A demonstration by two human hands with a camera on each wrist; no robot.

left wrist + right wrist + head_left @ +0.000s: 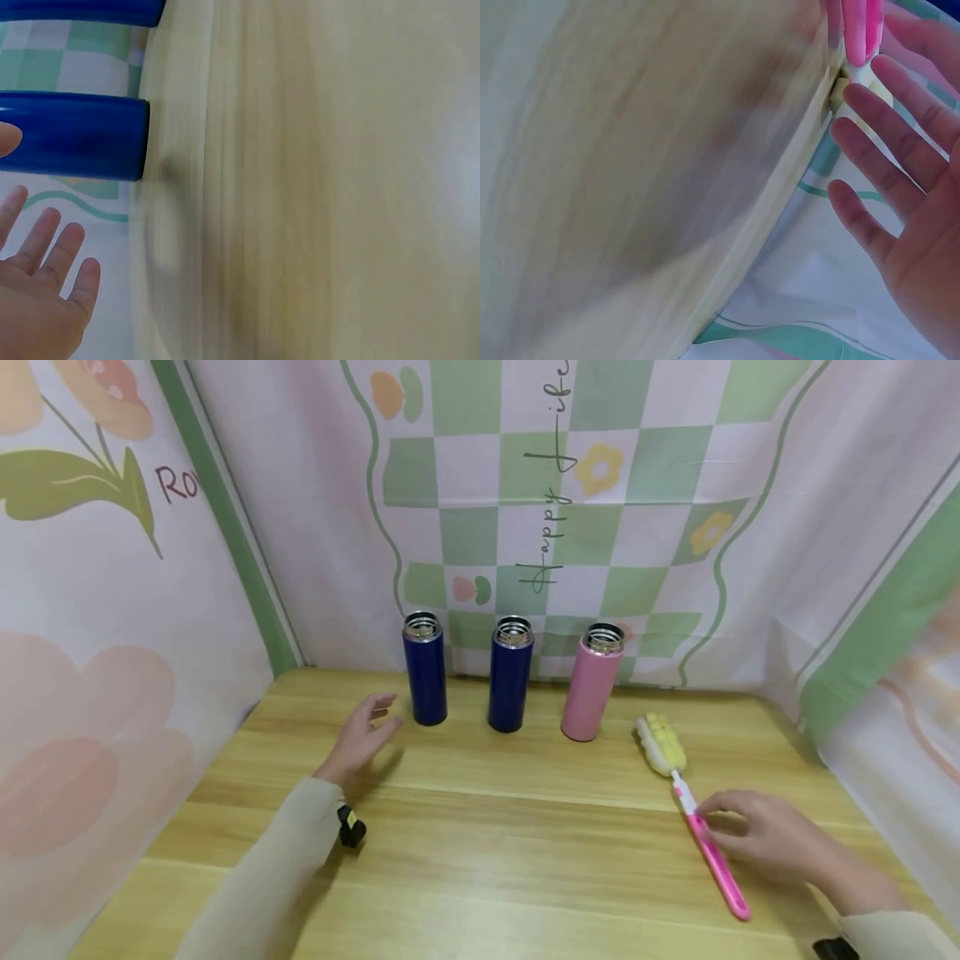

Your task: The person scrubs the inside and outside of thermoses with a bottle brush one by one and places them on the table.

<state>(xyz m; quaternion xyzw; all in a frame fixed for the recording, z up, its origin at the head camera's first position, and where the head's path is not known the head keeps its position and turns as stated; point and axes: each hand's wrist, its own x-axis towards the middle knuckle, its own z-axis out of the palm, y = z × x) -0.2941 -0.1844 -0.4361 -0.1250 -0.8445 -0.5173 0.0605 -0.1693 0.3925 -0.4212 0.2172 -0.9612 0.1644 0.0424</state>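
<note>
My left hand [362, 737] reaches toward the leftmost dark blue bottle [427, 681], thumb and fingers spread apart, with a gap between it and the bottle. The left wrist view shows the same loose fingers below that blue bottle [82, 136]. Over the pink handle of a bottle brush [708, 852] hovers my right hand [772, 831], its fingers extended and nothing gripped. In the right wrist view those fingers [889, 139] are spread beside the pink handle [861, 30]. The brush lies on the table, its yellow and white sponge head [662, 745] pointing away.
A second dark blue bottle [512, 677] and a pink bottle [592, 685] stand in a row with the first, all lidless. They stand near the back of the wooden table [480, 860]. Printed curtains [525, 527] hang behind and at both sides.
</note>
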